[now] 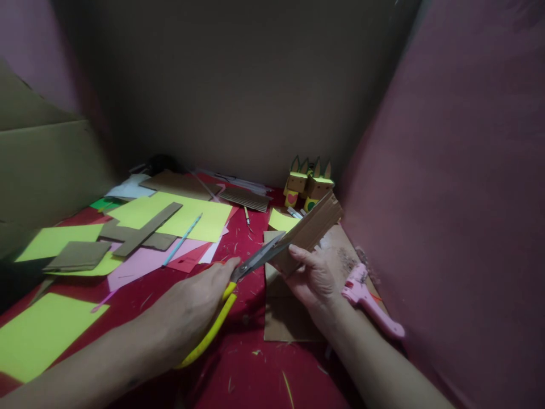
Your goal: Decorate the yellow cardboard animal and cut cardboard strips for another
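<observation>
My left hand (191, 309) is closed round the yellow handles of a pair of scissors (251, 266). The blades point up and to the right, at the near edge of a brown cardboard strip (313, 224). My right hand (313, 278) grips that strip from below, the thumb lying on its face, and holds it tilted above the table. Whether the blades are cutting into the strip I cannot tell. Under both hands lies a larger flat cardboard piece (289, 321). To the right of my right wrist rests a pink glue gun (370, 307).
Yellow paper sheets (46, 332), cardboard offcuts (79, 255) and a blue pencil (183, 238) lie on the red table covering (242, 352) at left. A craft knife (247, 217) lies farther back. Small cardboard figures (306, 187) stand at the back right, near the pink wall (460, 187).
</observation>
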A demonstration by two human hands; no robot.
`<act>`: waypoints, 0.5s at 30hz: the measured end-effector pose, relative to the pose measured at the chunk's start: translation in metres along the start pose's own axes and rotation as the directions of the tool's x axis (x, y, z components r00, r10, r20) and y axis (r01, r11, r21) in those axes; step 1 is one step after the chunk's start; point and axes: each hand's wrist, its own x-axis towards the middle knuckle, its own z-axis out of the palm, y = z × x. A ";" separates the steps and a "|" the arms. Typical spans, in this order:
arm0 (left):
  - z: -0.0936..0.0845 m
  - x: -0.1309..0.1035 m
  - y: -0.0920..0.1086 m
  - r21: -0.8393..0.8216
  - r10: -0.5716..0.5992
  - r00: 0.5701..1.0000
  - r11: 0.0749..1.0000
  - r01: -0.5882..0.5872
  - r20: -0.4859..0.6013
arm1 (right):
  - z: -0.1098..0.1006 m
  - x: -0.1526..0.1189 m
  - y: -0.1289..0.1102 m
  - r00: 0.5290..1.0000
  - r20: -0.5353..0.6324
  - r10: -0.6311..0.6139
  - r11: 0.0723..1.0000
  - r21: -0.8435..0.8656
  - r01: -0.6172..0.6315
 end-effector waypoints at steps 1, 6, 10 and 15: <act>0.002 -0.001 -0.001 0.021 0.001 1.000 1.000 -0.001 0.010 | 0.000 0.000 0.000 1.000 -0.008 0.006 1.000 0.003 -0.005; 0.007 -0.002 -0.004 0.121 0.037 0.999 0.992 -0.035 -0.019 | -0.003 0.001 0.003 1.000 -0.022 0.003 1.000 0.030 -0.002; 0.005 -0.001 0.000 0.168 0.095 0.995 0.982 -0.087 -0.036 | -0.006 0.002 0.006 1.000 -0.002 -0.007 0.999 0.035 0.007; -0.001 0.003 0.004 0.210 0.127 0.992 0.970 -0.122 -0.011 | -0.005 0.002 0.006 0.999 -0.034 -0.012 0.999 0.042 0.013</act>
